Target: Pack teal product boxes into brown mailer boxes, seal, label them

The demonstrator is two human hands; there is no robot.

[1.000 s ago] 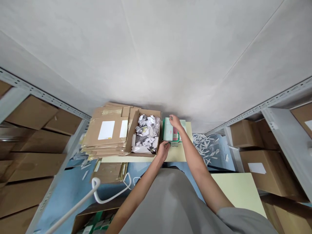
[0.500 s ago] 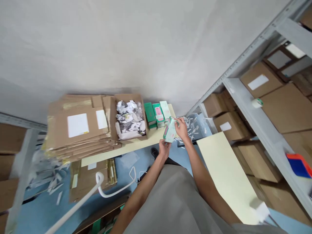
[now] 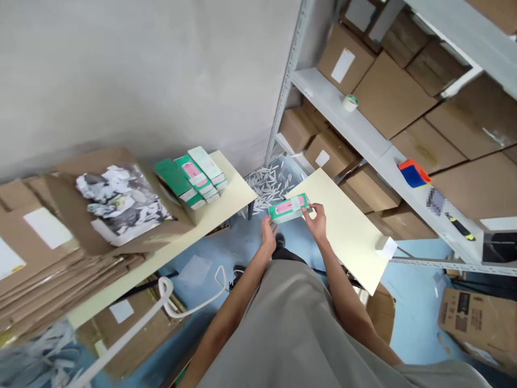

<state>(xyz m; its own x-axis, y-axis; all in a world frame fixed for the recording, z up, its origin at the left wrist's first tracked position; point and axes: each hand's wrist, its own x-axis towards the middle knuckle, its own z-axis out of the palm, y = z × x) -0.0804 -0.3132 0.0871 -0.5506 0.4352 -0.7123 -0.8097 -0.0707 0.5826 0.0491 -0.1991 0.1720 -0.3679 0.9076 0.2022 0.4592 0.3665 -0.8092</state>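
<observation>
Between my two hands is a green and white box (image 3: 287, 209) with a pink panel on its face, held level in front of me. My left hand (image 3: 268, 233) grips its left end. At its right end, my right hand (image 3: 317, 220) has the thumb on the front and the fingers around the corner. Similar green boxes (image 3: 195, 175) stand in a row on the cream table (image 3: 238, 191) to the left. Beside them is an open carton (image 3: 64, 210) filled with crumpled paper.
A second cream table (image 3: 343, 215) stands to the right with a small white block (image 3: 386, 247) on it. Grey shelving (image 3: 343, 116) holds cartons, a tape roll (image 3: 350, 102) and a blue-orange object (image 3: 414, 173). Paper strips (image 3: 266, 186) lie low in the corner. A white tube (image 3: 121, 334) crosses at lower left.
My view has swung right, toward the shelving and the second table. The box in my hands has turned from tilted upright to nearly horizontal, its pink panel now showing.
</observation>
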